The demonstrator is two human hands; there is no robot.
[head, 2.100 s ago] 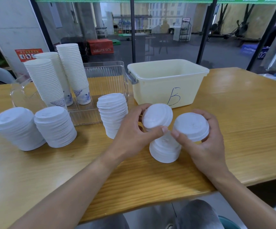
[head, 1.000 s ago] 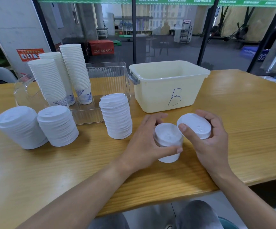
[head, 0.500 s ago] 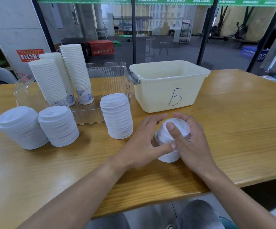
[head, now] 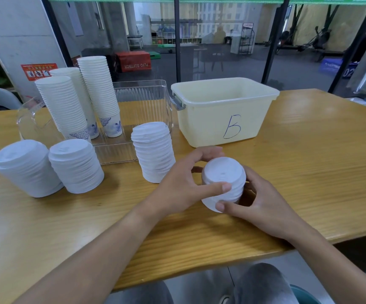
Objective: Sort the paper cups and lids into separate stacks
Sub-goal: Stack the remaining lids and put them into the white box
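Wooden worktop (head: 309, 172) fills our view; at centre frame our left hand (head: 177, 189) and right hand (head: 261, 207) both curl around a short lid stack (head: 222, 183) standing on it.

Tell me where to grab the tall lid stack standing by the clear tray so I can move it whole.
Grip the tall lid stack low on its side wall, near the table, coming from the front, which is free. It stands upright but leans a little, so a hold on the top lids alone would likely lift only those; a second hand on top may steady it.
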